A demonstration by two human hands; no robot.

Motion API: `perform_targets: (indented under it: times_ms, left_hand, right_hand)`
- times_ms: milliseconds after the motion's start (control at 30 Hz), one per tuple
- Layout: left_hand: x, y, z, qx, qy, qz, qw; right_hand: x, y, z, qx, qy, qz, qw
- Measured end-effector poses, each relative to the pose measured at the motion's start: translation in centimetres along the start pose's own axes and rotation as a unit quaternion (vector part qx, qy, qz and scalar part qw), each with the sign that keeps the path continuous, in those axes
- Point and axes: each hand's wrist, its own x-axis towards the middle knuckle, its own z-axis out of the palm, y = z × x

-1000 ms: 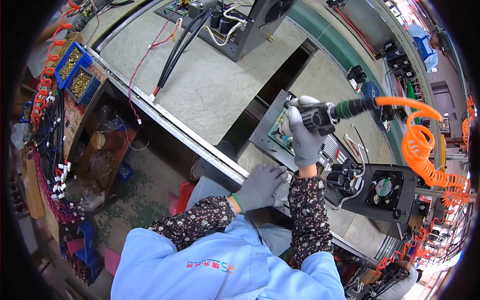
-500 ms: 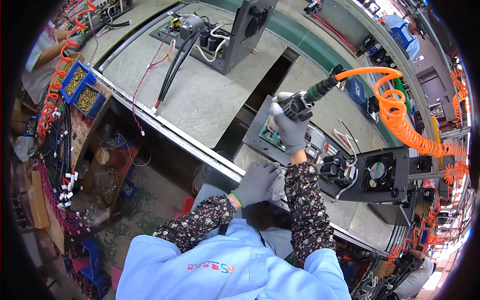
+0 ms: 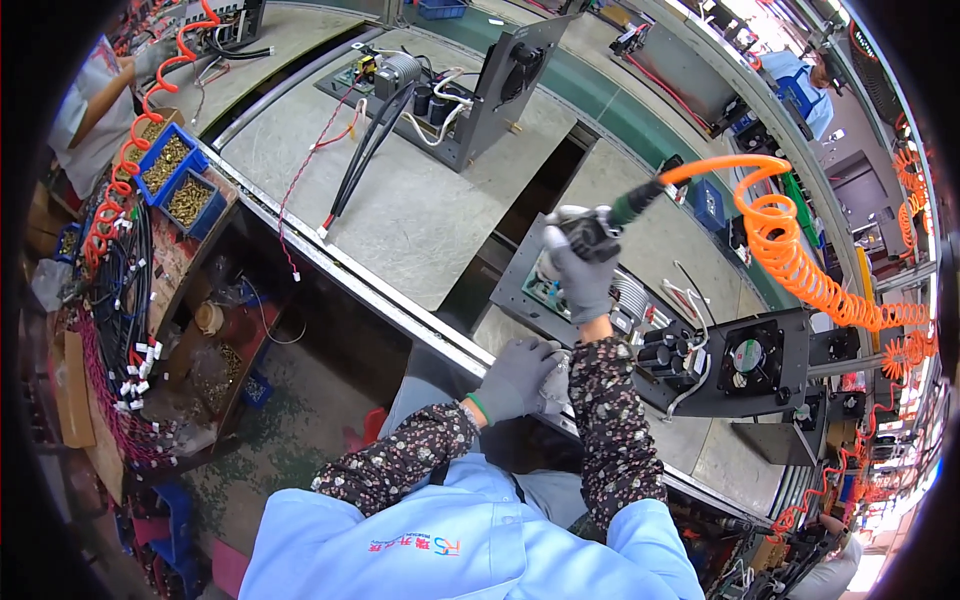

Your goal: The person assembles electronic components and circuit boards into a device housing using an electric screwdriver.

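Note:
In my gloved right hand (image 3: 583, 275) is a black air screwdriver (image 3: 592, 236) with a green end, raised over a dark metal chassis (image 3: 520, 280). My fingers wrap round its body; its tip is hidden. The chassis carries a circuit board (image 3: 545, 290), a ribbed silver part (image 3: 630, 300), black capacitors (image 3: 657, 358) and a fan (image 3: 752, 357). By the table's front edge, my gloved left hand (image 3: 514, 380) is closed with curled fingers on a crumpled clear plastic bag (image 3: 557, 388). The bag's contents cannot be made out.
An orange coiled hose (image 3: 790, 260) runs from the screwdriver to the right. Another chassis (image 3: 440, 125) with long black cables (image 3: 362, 165) stands at the back. Blue bins (image 3: 190, 200) of brass-coloured fasteners sit at the left, near a co-worker's arm (image 3: 105, 95). A gap (image 3: 520, 200) splits the tabletop.
The view has shifted slightly. The screwdriver and my right hand look a little smeared by motion but stay over the same chassis. My left hand keeps its place by the edge.

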Motion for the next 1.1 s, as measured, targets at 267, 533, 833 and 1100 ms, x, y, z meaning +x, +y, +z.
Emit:
perform_targets:
  times_ms: [267, 533, 833, 1100]
  left_hand:
    - [0.4, 0.2, -0.7, -0.032, -0.012, -0.021, 0.999]
    - [0.7, 0.2, -1.2, -0.015, -0.041, -0.020, 0.999]
    - [0.5, 0.5, -1.0, -0.007, -0.039, -0.024, 0.999]
    - [0.7, 0.5, -1.0, -0.012, -0.038, -0.024, 0.999]
  right_hand:
    - [-4.8, -7.5, -4.2, 0.042, 0.095, -0.026, 0.994]
    - [-10.3, -4.6, -7.6, -0.038, 0.141, 0.022, 0.989]
    - [-11.4, -2.2, -7.1, 0.033, 0.129, 0.041, 0.990]
    - [-11.4, -2.7, -6.7, 0.008, 0.109, 0.047, 0.993]
